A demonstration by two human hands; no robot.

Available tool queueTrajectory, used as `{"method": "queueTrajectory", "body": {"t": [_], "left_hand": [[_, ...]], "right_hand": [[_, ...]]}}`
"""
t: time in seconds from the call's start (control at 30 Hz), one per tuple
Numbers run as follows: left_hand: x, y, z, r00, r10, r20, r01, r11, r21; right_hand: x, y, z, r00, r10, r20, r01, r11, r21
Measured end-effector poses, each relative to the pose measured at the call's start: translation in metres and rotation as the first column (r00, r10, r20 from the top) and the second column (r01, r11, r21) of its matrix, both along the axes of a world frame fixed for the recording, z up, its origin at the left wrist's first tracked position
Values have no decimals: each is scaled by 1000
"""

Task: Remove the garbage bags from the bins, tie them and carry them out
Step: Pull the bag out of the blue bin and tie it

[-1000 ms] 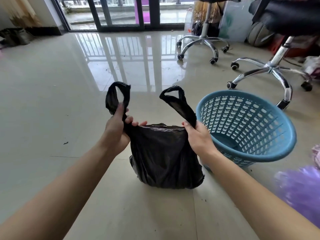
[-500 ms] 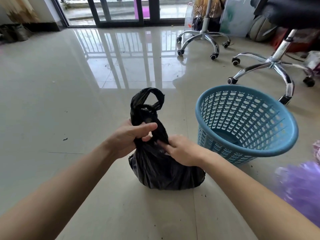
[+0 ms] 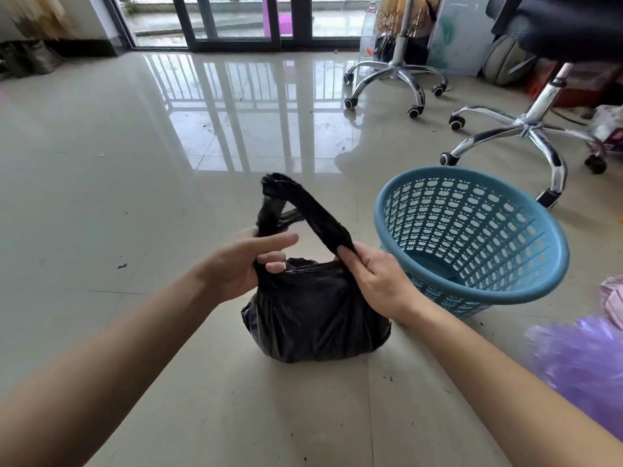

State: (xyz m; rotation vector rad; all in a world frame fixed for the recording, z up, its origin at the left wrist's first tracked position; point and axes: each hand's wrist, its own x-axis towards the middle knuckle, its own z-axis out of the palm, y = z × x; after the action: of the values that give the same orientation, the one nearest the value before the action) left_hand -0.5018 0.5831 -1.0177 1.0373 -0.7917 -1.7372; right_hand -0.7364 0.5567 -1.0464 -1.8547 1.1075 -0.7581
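A full black garbage bag [image 3: 313, 315] sits on the tiled floor in front of me. Its two handle loops [image 3: 296, 203] rise above it and cross each other at the top. My left hand [image 3: 242, 264] grips the left handle low down, fingers curled round it. My right hand [image 3: 377, 281] pinches the right handle just above the bag's body. A blue perforated plastic bin [image 3: 505, 291] stands tilted toward me on the right of the bag, with no bag inside.
Two office chairs on chrome wheeled bases [image 3: 526, 129] stand behind the bin. A purple fluffy thing [image 3: 580, 358] lies at the right edge. Glass sliding doors [image 3: 236, 21] close off the far end. Small bits of dirt dot the floor.
The two handles, held apart a second ago, were brought together and crossed; now my hands have moved apart again, each pulling a handle sideways.
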Motion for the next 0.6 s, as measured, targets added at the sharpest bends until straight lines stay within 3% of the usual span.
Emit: {"method": "queueTrajectory", "body": {"t": [0.13, 0.23, 0.33, 0.5, 0.6], "left_hand": [[-1, 4, -3, 989, -141, 49, 142, 990, -14], [-4, 10, 4, 971, -188, 146, 197, 979, -48], [-12, 13, 8, 965, -139, 223, 139, 990, 15], [-12, 14, 14, 962, -105, 251, 92, 994, 66], [-13, 15, 21, 935, -159, 318, 155, 987, 39]], "right_hand": [[4, -3, -3, 997, 22, 69, -27, 997, 68], [8, 0, -2, 976, 203, -80, -194, 975, 107], [12, 1, -3, 934, 304, -187, -271, 945, 183], [9, -2, 1, 985, 156, 79, -174, 925, 339], [14, -2, 18, 948, 80, 307, -162, 954, 251]]}}
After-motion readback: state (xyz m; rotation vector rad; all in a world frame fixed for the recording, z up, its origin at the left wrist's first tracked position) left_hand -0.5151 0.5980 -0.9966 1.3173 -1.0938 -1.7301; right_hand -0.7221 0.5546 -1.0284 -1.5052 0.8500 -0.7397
